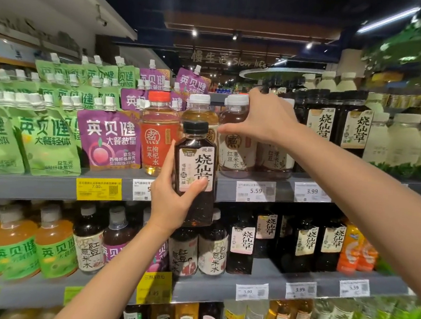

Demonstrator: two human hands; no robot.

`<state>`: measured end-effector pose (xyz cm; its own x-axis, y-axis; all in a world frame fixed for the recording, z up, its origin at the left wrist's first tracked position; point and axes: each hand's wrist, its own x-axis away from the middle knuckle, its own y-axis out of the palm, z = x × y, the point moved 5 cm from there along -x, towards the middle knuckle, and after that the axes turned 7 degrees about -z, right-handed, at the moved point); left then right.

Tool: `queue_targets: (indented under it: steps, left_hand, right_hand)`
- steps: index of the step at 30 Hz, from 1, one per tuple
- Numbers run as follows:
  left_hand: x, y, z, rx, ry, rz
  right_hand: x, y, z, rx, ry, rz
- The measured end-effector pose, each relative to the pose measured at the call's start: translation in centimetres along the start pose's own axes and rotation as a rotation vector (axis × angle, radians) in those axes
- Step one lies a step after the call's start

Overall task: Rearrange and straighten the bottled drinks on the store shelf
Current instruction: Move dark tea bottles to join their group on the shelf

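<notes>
Upper shelf (51,188), front row, counted: one red-capped, red-labelled drink bottle (158,132); one white-capped amber bottle (200,109), partly hidden; two white-capped bottles with cream labels, the nearer one (236,136) in clear view. To their right stand two dark bottles with black caps (319,117). Left of the red one: one purple pouch (109,140) in front, green pouches (47,144) beyond it, number not countable.

Left hand (174,194): fingers and thumb wrapped round one black-capped dark tea bottle (195,173), held upright in front of the shelf edge, off the shelf, overlapping the amber bottle.

Right hand (260,115): raised at the nearer cream-labelled bottle, index finger by its white cap, thumb stretched toward its shoulder; fingers spread, whether they actually touch it cannot be told.

Lower shelf (283,278): more dark bottles, orange-juice bottles at far left.
</notes>
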<state>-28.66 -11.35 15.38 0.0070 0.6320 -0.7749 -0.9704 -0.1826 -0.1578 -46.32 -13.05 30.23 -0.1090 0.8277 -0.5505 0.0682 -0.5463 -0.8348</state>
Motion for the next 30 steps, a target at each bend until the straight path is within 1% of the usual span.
queue_targets:
  steps: [4, 8, 9, 11, 13, 15, 18, 20, 23, 24, 25, 26, 28, 29, 30]
  left_hand:
    - [0.0, 0.0, -0.2, 0.001, -0.008, -0.006]
    - [-0.1, 0.0, -0.4, 0.004, -0.014, -0.019]
    - [-0.1, 0.1, -0.5, 0.000, -0.014, -0.019]
    - [-0.1, 0.1, -0.6, 0.005, -0.013, -0.023]
    - [0.0, 0.1, -0.6, 0.012, -0.013, -0.026]
    - [0.0, 0.1, -0.5, 0.004, -0.015, -0.026]
    - [0.0, 0.3, -0.2, -0.003, -0.028, -0.025]
    - [0.2, 0.5, 0.1, 0.005, -0.036, -0.029]
    - [1.0, 1.0, 0.2, 0.065, -0.059, -0.044]
    - [1.5, 1.3, 0.3, 0.082, -0.062, -0.053]
    - [2.0, 1.7, 0.5, 0.095, -0.059, -0.067]
    - [2.5, 2.2, 0.7, 0.102, -0.050, -0.087]
    - [3.6, 3.2, 1.3, 0.108, -0.032, -0.127]
    - [4.1, 3.7, 1.5, 0.114, -0.024, -0.150]
    - [4.7, 4.4, 1.6, 0.123, -0.020, -0.179]
  right_hand:
    - [-0.3, -0.1, -0.2, 0.033, -0.007, 0.004]
    - [-0.6, -0.5, 0.0, 0.073, 0.029, -0.019]
    - [-0.8, -0.2, 0.2, 0.029, 0.030, -0.050]
    - [-1.1, 0.6, 0.7, -0.156, 0.019, -0.126]
    - [-0.9, 1.2, 1.0, -0.317, 0.020, -0.167]
    - [-0.5, 1.7, 1.0, -0.395, 0.013, -0.161]
    - [0.5, 2.2, 0.8, -0.446, 0.005, -0.138]
    - [1.9, 2.0, 0.5, -0.482, -0.014, -0.053]
    - [5.6, 1.2, 0.0, -0.561, -0.079, 0.242]
    - [6.8, 1.1, 0.0, -0.596, -0.102, 0.307]
    - [7.9, 1.4, 0.2, -0.649, -0.115, 0.319]
    - [8.9, 1.9, 0.3, -0.720, -0.114, 0.268]
    - [10.6, 3.5, 0.4, -0.861, -0.110, 0.033]
    - [11.4, 4.3, 0.4, -0.891, -0.127, -0.092]
    - [12.1, 4.9, 0.5, -0.893, -0.137, -0.182]
